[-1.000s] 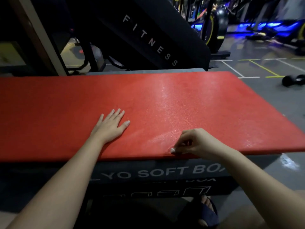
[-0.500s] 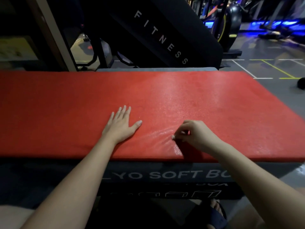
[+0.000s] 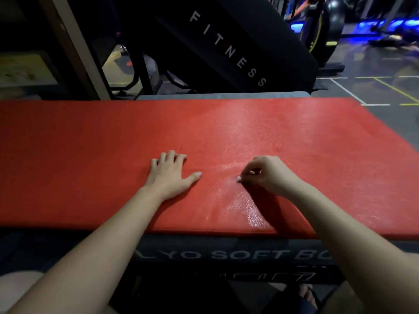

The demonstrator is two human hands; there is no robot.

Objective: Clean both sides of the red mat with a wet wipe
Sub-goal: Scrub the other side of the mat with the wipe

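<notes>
Two bare hands on a red mat laid over a dark box

The red mat (image 3: 294, 137) fills the middle of the view from left edge to right, lying flat on a dark box (image 3: 226, 254) printed "SOFT" along its near side. A black slanted panel (image 3: 226, 48) reading "FITNESS" stands behind the far edge. A wet sheen (image 3: 251, 214) runs from the mat's near edge toward the far side, right of centre. The left hand (image 3: 169, 175) rests palm down on the mat, fingers close together and slightly bent, thumb stretched out to the right. Just beside it, the right hand (image 3: 269, 175) has its fingers curled and bunched, tips pressed to the mat, pinching what looks like the wet wipe (image 3: 252, 172) — only a pale scrap shows.
</notes>
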